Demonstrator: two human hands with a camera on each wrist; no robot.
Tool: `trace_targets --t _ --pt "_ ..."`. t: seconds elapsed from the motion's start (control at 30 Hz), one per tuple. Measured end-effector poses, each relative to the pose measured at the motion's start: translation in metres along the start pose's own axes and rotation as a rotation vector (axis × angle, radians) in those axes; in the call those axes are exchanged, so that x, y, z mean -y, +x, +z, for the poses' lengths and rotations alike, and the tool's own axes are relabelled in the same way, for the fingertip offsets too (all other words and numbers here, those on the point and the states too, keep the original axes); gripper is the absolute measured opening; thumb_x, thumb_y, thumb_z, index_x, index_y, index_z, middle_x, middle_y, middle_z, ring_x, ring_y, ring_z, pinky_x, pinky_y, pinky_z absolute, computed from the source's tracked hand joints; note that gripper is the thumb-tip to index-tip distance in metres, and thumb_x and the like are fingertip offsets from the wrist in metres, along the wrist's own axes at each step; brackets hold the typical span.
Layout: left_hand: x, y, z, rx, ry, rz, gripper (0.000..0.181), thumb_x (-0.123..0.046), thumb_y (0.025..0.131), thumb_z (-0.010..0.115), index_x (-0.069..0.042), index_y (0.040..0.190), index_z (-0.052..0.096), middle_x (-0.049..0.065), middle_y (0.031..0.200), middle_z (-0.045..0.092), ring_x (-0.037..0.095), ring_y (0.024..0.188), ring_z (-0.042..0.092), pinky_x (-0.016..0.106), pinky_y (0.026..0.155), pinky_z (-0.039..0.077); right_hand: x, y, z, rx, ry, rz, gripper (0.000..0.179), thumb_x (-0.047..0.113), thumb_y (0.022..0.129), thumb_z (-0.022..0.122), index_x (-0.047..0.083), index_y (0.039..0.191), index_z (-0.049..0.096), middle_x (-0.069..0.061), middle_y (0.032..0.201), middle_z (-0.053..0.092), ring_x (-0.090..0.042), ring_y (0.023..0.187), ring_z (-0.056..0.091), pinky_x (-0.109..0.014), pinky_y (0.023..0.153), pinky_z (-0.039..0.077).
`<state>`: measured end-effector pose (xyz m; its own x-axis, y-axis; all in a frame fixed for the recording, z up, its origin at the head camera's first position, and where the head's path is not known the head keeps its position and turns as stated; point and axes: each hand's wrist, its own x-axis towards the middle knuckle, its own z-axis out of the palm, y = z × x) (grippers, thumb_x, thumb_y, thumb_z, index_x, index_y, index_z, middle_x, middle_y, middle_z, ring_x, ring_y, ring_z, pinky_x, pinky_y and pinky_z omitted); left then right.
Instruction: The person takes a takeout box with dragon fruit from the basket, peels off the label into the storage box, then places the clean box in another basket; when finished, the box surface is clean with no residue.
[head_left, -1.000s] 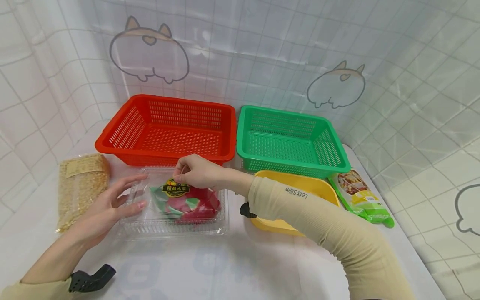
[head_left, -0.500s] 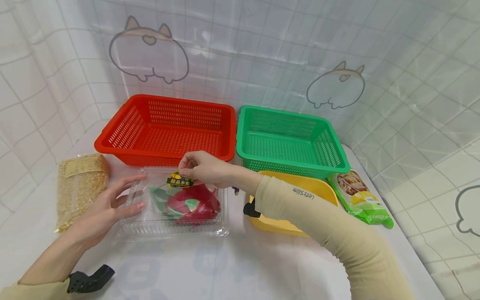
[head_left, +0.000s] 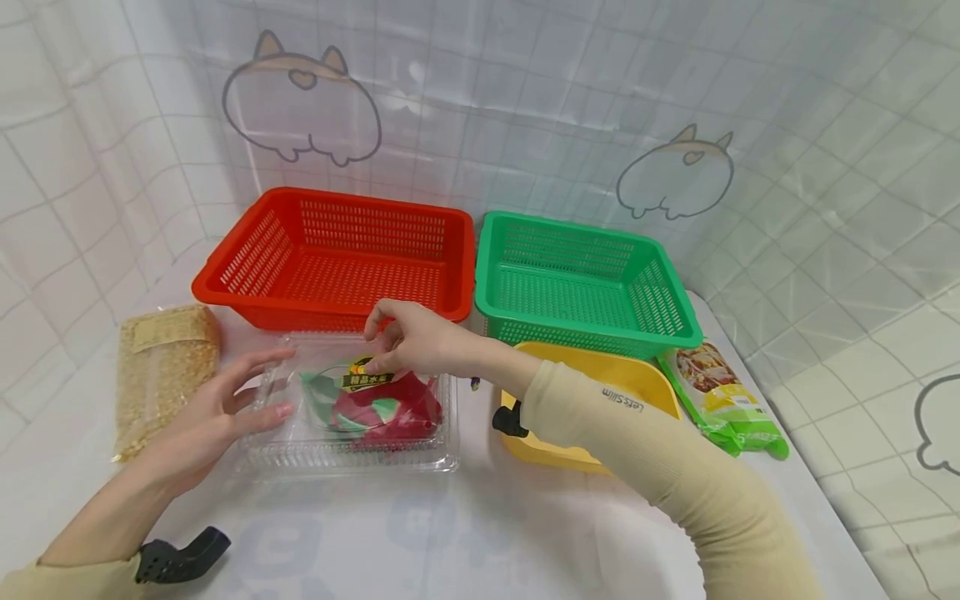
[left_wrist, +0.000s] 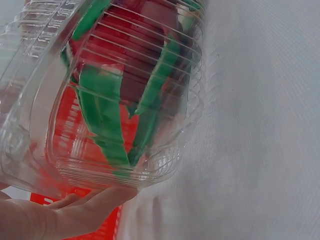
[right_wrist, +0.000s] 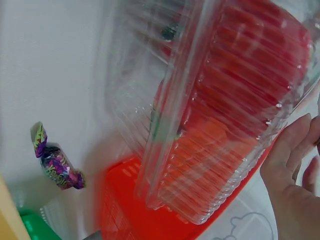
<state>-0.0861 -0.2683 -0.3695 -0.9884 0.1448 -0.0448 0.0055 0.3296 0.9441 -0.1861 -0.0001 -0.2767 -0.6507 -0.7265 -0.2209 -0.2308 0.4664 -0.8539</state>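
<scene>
The fingers of the right hand (head_left: pixel 420 340) are bent and slightly parted: the thumb tip rests on a glossy black-and-gold label (head_left: pixel 367 381), and the index finger is raised apart from it. Those of the left hand (head_left: pixel 201 429) are extended and spread, resting against the left side of a clear plastic box (head_left: pixel 300 454) but not wrapped round it.

The box lies flat on the left half of the white-clothed desk (head_left: pixel 337 533), its long axis roughly parallel to the near edge. Its thin walls are finely ribbed, its corners rounded. Inside, a smooth, rounded, dark-pink fruit (head_left: pixel 408 408) has its pointed green leaves directed towards the left hand. The label, wider than tall, sits on the lid with its long axis running left to right.

Behind the box is a rectangular, slotted red plastic basket (head_left: pixel 352 279); a crinkled bag of pale grains (head_left: pixel 161 387) lies near the desk's left edge. A twist-ended, shiny wrapped candy (right_wrist: pixel 57 168) lies between box and smooth yellow tub (head_left: pixel 555 454).
</scene>
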Motion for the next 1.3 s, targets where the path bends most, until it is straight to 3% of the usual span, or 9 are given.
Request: trace_targets --t 0.17,0.37,0.47,0.53,0.63,0.77,0.97,1.1,1.3 --pt "0.0 0.0 0.0 0.002 0.015 0.002 0.067 -0.016 0.096 0.064 -0.029 0.155 0.033 0.013 0.156 0.024 0.041 0.136 0.028 0.071 0.101 0.033 -0.004 -0.008 -0.003 0.039 -0.044 -0.057 0.008 0.01 0.09 0.073 0.009 0.093 0.066 -0.004 0.091 0.069 -0.017 0.083 0.063 -0.027 0.075 0.058" --pt "0.0 0.0 -0.001 -0.002 0.058 -0.006 0.067 -0.017 0.097 0.064 -0.027 0.155 0.032 0.013 0.156 0.024 0.041 0.135 0.031 0.053 0.099 0.043 -0.009 -0.017 -0.011 0.036 -0.061 -0.077 0.009 0.014 0.09 0.075 0.012 0.098 0.077 0.002 0.091 0.074 -0.015 0.085 0.067 -0.035 0.077 0.059" --pt "0.001 0.001 -0.001 0.004 0.023 0.001 0.068 -0.016 0.096 0.064 -0.027 0.155 0.032 0.014 0.156 0.023 0.042 0.135 0.029 0.066 0.102 0.037 -0.01 -0.023 -0.016 0.022 -0.039 -0.056 0.014 0.014 0.088 0.077 0.013 0.102 0.078 0.003 0.092 0.076 -0.015 0.086 0.07 -0.041 0.082 0.059" --pt "0.002 0.001 -0.001 0.003 0.031 -0.002 0.067 -0.017 0.096 0.064 -0.028 0.155 0.032 0.011 0.156 0.024 0.038 0.135 0.029 0.065 0.104 0.036 -0.012 -0.027 -0.02 0.011 -0.014 -0.039 0.018 0.013 0.087 0.078 0.012 0.104 0.078 0.002 0.094 0.076 -0.017 0.087 0.071 -0.041 0.083 0.059" --pt "0.002 0.0 -0.001 0.0 0.038 0.002 0.067 -0.018 0.096 0.065 -0.028 0.155 0.033 0.006 0.155 0.026 0.029 0.135 0.029 0.042 0.109 0.037 -0.015 -0.034 -0.027 -0.002 0.01 -0.02 0.021 0.011 0.085 0.08 0.012 0.106 0.077 0.0 0.096 0.076 -0.018 0.088 0.071 -0.034 0.081 0.059" --pt "0.002 0.0 -0.001 -0.008 0.052 0.01 0.067 -0.018 0.096 0.065 -0.027 0.155 0.033 0.002 0.153 0.029 0.022 0.134 0.028 0.017 0.098 0.035 -0.022 -0.042 -0.035 -0.016 0.023 0.004 0.023 0.012 0.084 0.081 0.013 0.107 0.077 -0.001 0.098 0.076 -0.019 0.09 0.071 -0.03 0.076 0.058" --pt "0.001 0.002 -0.001 -0.008 0.031 0.008 0.067 -0.017 0.096 0.064 -0.029 0.154 0.033 0.003 0.154 0.029 0.031 0.138 0.023 0.051 0.116 0.024 -0.039 -0.057 -0.049 -0.056 0.095 0.04 0.025 0.009 0.082 0.082 0.01 0.106 0.077 -0.003 0.105 0.075 -0.02 0.093 0.072 -0.036 0.081 0.059" --pt "0.001 0.001 -0.001 -0.011 0.049 -0.011 0.066 -0.018 0.097 0.064 -0.031 0.154 0.034 0.004 0.154 0.028 0.025 0.135 0.027 0.05 0.113 0.029 -0.052 -0.065 -0.058 -0.053 0.119 0.052 0.025 0.008 0.083 0.081 0.01 0.107 0.077 -0.005 0.104 0.075 -0.022 0.094 0.073 -0.034 0.086 0.057" --pt "0.0 0.001 0.0 -0.009 0.028 -0.015 0.066 -0.018 0.097 0.063 -0.031 0.154 0.033 0.007 0.156 0.025 0.023 0.135 0.027 0.069 0.112 0.022 -0.072 -0.077 -0.071 -0.046 0.057 0.078 0.025 0.011 0.083 0.081 0.015 0.108 0.078 -0.003 0.101 0.077 -0.02 0.098 0.071 -0.033 0.092 0.055"
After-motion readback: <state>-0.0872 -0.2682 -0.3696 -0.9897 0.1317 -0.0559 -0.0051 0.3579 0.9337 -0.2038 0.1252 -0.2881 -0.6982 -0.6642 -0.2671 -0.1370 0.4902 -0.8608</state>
